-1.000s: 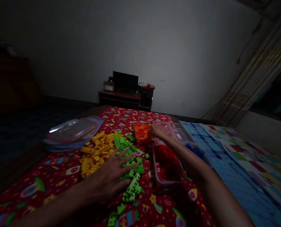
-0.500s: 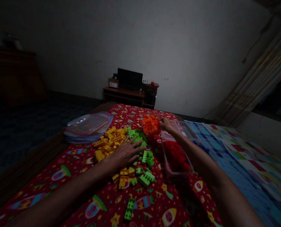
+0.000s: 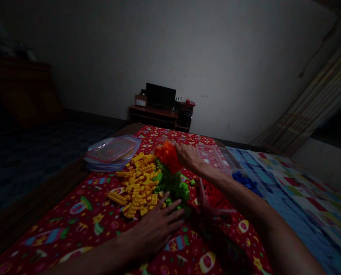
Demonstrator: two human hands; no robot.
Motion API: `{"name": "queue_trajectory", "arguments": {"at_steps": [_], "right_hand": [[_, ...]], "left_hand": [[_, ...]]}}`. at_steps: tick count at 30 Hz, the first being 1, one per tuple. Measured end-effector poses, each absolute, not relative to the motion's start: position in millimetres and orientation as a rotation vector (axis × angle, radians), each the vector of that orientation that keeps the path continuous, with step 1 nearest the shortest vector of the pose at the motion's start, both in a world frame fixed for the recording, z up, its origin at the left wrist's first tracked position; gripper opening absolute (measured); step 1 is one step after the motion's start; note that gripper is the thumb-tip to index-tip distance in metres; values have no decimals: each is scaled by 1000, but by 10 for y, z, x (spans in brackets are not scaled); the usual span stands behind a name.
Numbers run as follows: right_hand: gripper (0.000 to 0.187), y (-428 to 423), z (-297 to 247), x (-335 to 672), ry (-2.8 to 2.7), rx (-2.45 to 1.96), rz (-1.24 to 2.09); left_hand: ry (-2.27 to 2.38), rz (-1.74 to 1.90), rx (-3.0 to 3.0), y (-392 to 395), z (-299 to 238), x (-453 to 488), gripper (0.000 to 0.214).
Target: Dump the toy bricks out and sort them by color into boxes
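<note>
My left hand [image 3: 156, 228] lies flat on the red patterned cloth [image 3: 81, 217], fingers spread, fingertips at the near edge of a pile of green bricks [image 3: 174, 187]. Left of the green ones lies a heap of yellow bricks [image 3: 138, 183]. My right hand [image 3: 189, 156] reaches forward and grips a clear tub of orange bricks [image 3: 167, 154], which is tipped over sideways above the green pile. A clear tub of red bricks [image 3: 215, 196] stands under my right forearm.
A stack of clear lids [image 3: 113, 152] lies at the cloth's far left. Empty clear tubs [image 3: 219, 156] and one with blue bricks [image 3: 245, 180] stand to the right, on a blue checked sheet [image 3: 296, 206]. A low cabinet with a dark screen [image 3: 160, 97] stands by the wall.
My right hand has tipped the orange tub from upright onto its side and moved it left over the green pile. My left hand has slid back toward me, off the bricks.
</note>
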State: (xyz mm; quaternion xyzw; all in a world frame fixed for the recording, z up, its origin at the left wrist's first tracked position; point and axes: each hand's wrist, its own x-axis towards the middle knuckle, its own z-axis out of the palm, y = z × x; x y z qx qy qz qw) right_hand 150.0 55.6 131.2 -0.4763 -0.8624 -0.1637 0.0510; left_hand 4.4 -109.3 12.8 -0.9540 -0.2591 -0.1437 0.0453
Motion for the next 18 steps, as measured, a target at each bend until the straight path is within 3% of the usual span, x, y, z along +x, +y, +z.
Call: {"name": "queue_trajectory", "arguments": {"at_steps": [7, 18], "right_hand": [[43, 514, 1293, 1552, -2685, -1353, -594], [44, 297, 1294, 1449, -2811, -1170, -620]], "left_hand": [[-981, -485, -2630, -531, 182, -216, 16], [-1323, -675, -2405, 205, 498, -371, 43]]}}
